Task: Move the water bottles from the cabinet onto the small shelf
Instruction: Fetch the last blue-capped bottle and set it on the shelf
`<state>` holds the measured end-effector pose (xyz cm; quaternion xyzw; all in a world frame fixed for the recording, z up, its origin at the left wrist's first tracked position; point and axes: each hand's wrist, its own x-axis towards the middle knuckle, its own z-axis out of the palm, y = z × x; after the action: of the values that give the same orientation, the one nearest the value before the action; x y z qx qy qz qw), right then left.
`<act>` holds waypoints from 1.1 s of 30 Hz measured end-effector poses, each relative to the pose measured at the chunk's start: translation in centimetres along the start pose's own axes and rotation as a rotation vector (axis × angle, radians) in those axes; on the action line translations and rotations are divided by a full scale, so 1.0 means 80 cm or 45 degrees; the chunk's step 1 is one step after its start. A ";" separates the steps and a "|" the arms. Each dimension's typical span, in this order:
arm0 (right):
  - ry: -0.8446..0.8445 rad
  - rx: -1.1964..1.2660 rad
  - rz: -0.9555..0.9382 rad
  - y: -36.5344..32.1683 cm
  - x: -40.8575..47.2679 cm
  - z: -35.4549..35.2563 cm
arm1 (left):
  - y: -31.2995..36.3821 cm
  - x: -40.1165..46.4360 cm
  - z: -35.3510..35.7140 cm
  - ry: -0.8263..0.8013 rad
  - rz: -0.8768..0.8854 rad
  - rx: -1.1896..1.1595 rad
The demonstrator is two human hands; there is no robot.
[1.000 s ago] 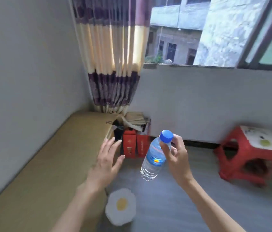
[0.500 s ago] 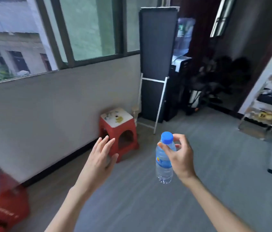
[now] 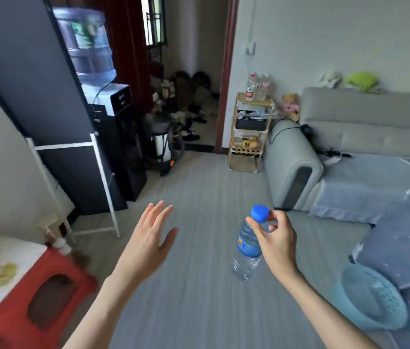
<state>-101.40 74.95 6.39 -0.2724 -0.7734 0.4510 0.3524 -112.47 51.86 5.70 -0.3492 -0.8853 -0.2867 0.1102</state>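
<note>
View swung round to small shelf point(image 3: 250, 127), right hand point(image 3: 275, 241) pinching water bottle point(image 3: 248, 244), left hand point(image 3: 148, 241) spread, shelf-top bottles blurred

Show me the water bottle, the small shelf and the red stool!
water bottle point(image 3: 247, 248): head view, on its blue label.
small shelf point(image 3: 233, 144): head view, on its left wooden post.
red stool point(image 3: 73, 288): head view, on its red side.

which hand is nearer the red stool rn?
Left. The left hand hangs open over the floor, up and right of the red stool in the lower-left corner. The right hand is farther right, pinching the water bottle by its neck.
</note>
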 end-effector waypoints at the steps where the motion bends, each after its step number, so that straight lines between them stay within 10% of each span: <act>1: 0.031 -0.010 0.027 0.008 0.022 0.005 | -0.003 0.028 0.014 -0.028 0.024 -0.021; 33: 0.228 -0.321 -0.040 0.224 0.922 0.274 | -0.176 0.934 0.412 -0.204 0.166 -0.036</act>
<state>-161.38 126.36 5.02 -0.3416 -0.7935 0.3187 0.3901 -176.59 104.26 2.45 -0.4293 -0.8625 -0.2627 0.0525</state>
